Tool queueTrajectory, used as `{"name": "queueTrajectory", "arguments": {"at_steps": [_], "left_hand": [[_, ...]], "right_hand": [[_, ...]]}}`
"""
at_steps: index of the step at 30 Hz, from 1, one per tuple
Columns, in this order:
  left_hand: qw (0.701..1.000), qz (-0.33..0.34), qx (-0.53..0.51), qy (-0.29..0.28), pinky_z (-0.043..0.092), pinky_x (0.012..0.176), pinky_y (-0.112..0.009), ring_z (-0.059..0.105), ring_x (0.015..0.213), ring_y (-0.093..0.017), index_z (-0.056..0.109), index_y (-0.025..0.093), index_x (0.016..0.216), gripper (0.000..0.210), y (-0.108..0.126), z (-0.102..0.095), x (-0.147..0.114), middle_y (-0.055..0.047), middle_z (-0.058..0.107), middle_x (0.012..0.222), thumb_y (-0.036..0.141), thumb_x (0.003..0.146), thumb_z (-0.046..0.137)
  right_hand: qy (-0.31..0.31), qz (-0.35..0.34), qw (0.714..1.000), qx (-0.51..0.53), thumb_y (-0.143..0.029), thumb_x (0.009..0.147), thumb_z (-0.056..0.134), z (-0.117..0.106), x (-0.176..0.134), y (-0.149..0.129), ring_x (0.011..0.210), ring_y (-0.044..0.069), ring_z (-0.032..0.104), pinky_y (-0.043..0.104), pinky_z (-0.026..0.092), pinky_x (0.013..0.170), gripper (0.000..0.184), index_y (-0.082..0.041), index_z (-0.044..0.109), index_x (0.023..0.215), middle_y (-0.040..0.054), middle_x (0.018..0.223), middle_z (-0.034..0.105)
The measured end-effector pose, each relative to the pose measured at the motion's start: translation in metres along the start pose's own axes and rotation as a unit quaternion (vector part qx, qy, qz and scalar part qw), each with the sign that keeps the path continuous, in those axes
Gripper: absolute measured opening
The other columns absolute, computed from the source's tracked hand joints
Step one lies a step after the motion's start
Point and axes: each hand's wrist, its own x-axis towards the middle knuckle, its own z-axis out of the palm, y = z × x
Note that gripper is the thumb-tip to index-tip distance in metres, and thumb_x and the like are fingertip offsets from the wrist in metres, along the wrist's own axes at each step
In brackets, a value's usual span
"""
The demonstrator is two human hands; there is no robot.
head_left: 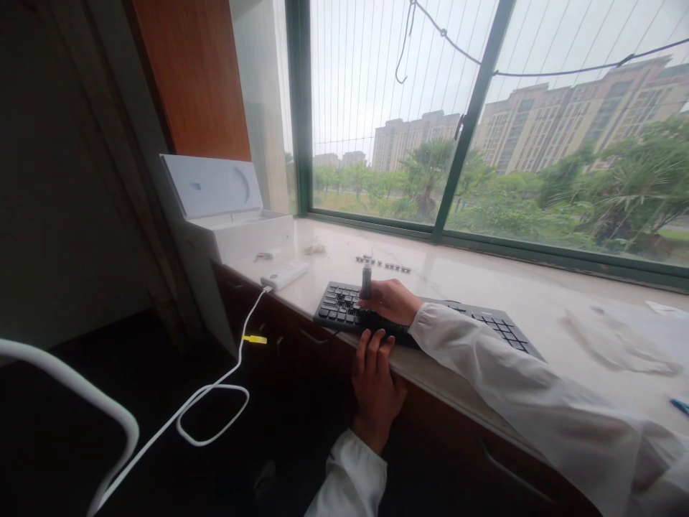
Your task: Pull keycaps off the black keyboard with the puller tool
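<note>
A black keyboard (500, 327) lies on the pale windowsill counter, with gaps among its left-hand keys where keycaps are off. My right hand (395, 300) is closed around a dark, slim tool with a pale upper end (367, 280), held upright over the left part of the keyboard. Its lower tip is hidden by keys and fingers, so I cannot tell its exact kind. My left hand (377, 370) rests its outstretched fingers on the keyboard's front edge, holding nothing. Behind the keyboard lie several loose keycaps (383, 265) in a row.
An opened white box (247, 235) stands at the counter's left end. Before it lies a white power bank-like block (285, 275) with a white cable (215, 388) hanging off the edge. Clear plastic wrapping (619, 337) lies at right. The window (398, 143) runs behind.
</note>
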Motion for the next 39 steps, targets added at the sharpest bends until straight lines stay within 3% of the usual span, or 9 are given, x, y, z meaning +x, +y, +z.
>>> {"name": "queueTrajectory", "arguments": {"at_steps": [23, 39], "left_hand": [[1.0, -0.002, -0.005, -0.006, 0.04, 0.11, -0.046, 0.035, 0.137, -0.026, 0.052, 0.02, 0.126, 0.049, 0.0008, -0.0022, 0.0013, -0.007, 0.055, 0.134, 0.009, 0.078, 0.051], [1.0, -0.01, -0.007, -0.004, 0.038, 0.111, -0.044, 0.035, 0.137, -0.025, 0.053, 0.019, 0.125, 0.051, 0.0022, -0.0019, 0.0018, -0.007, 0.055, 0.134, 0.004, 0.076, 0.049]], "right_hand": [[0.006, -0.035, 0.999, -0.023, -0.04, 0.083, 0.06, 0.0018, 0.0001, 0.0089, 0.06, 0.012, 0.052, 0.024, 0.037, 0.059, 0.023, -0.018, 0.064, 0.086, 0.0013, 0.069, 0.062], [0.012, -0.001, 1.0, 0.0, -0.043, 0.083, 0.061, 0.0032, -0.0023, 0.0071, 0.06, 0.013, 0.053, 0.025, 0.039, 0.06, 0.028, -0.017, 0.066, 0.089, 0.0014, 0.068, 0.062]]}}
